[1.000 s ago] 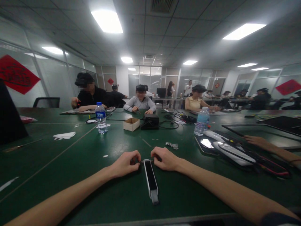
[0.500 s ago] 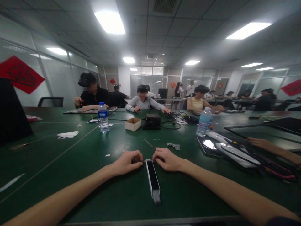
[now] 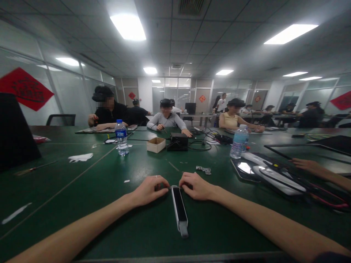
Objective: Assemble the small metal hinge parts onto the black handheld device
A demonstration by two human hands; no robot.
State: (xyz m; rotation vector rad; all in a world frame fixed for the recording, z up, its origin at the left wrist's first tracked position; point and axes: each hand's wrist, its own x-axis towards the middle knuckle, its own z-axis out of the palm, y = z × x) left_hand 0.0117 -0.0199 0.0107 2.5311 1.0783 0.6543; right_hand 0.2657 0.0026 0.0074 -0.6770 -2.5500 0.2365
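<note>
A long narrow device (image 3: 179, 210) with a black face and a grey end lies lengthwise on the green table (image 3: 90, 190), pointing toward me. My left hand (image 3: 150, 190) rests at the left of its far end with fingers curled in a pinch on something small I cannot make out. My right hand (image 3: 195, 186) sits at the right of that same end, fingers curled down against the device's tip. Both forearms lie on the table.
A small metal part (image 3: 203, 169) lies just beyond my right hand. Farther off stand two water bottles (image 3: 121, 137), a cardboard box (image 3: 156, 144) and a black unit with cables (image 3: 178, 141). Another person's hand (image 3: 305, 164) rests by trays of devices (image 3: 274, 175) at right. Several people sit across.
My hands and the device stay in place; my left hand's fingers shift slightly at the device's end. The view drifts a little.
</note>
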